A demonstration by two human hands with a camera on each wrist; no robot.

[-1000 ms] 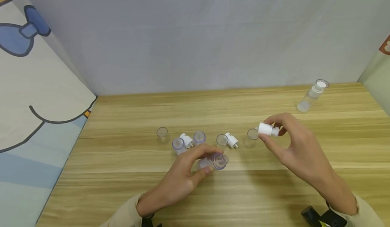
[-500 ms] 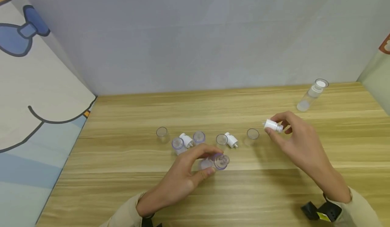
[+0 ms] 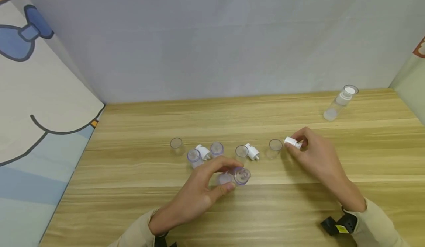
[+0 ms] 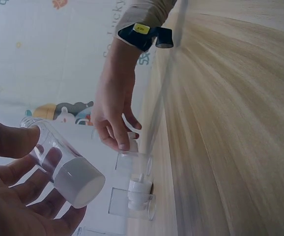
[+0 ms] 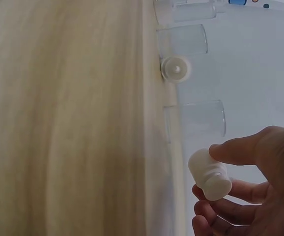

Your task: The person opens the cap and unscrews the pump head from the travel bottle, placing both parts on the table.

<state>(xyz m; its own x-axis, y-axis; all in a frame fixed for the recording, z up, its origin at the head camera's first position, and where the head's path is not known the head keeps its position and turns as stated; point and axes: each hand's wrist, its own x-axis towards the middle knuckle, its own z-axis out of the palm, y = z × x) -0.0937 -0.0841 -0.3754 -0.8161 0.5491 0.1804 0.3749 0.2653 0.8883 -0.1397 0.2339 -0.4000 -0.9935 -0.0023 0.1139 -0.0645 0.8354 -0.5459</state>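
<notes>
Head: one bottle (image 3: pixel 334 107) looks done; loose pumps (image 3: pixel 252 152), caps (image 3: pixel 274 150) and bottles (image 3: pixel 194 157) on the desk (image 3: pixel 116 180) suggest most remains. Left wrist: my left fingers (image 4: pixel 31 186) curl round a pumpless bottle (image 4: pixel 72 171). Right wrist: my right fingers (image 5: pixel 240 150) pinch a pump (image 5: pixel 208 169) beside a cap (image 5: pixel 196 118).

The tabletop (image 3: pixel 99 188) is yellow-brown with streaky wood grain. Behind it hangs a plain pale grey cloth (image 3: pixel 212 55); at left, a blue bow (image 3: pixel 30 32) has dark outlines. A clear bottle (image 3: pixel 234 176) has a violet rim and white base; a pump top (image 3: pixel 291 142) is plain white. One sleeve (image 3: pixel 375 221) is beige.
</notes>
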